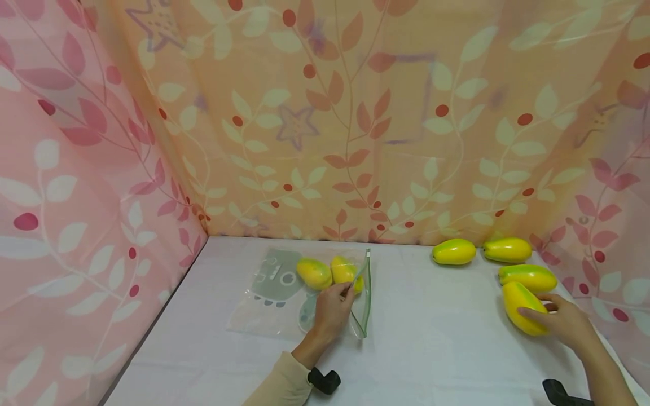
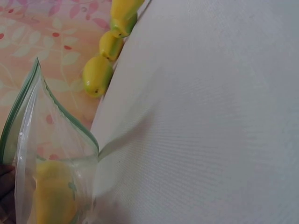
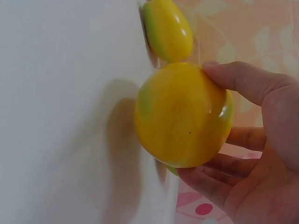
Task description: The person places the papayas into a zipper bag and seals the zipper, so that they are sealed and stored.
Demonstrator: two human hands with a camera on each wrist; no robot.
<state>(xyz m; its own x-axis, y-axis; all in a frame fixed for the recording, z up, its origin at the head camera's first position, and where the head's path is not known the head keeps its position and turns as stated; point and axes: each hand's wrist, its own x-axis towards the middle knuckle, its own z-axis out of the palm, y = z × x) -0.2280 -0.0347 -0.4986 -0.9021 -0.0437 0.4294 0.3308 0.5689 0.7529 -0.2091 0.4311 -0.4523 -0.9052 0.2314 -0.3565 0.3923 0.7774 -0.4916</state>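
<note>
My left hand (image 1: 332,310) is pinching the bag (image 1: 276,282) by one side of its mouth — presumably to keep it gaping. My right hand (image 1: 569,321) is gripping a fruit (image 1: 519,309) between thumb and fingers, likely to steady its round, glossy body. I'm counting one bag, lying on the table (image 1: 406,349), and six fruits — two (image 1: 313,273) (image 1: 342,268) sitting inside it, one in my grip, three (image 1: 454,251) (image 1: 508,250) (image 1: 528,278) resting toward the back right.
</note>
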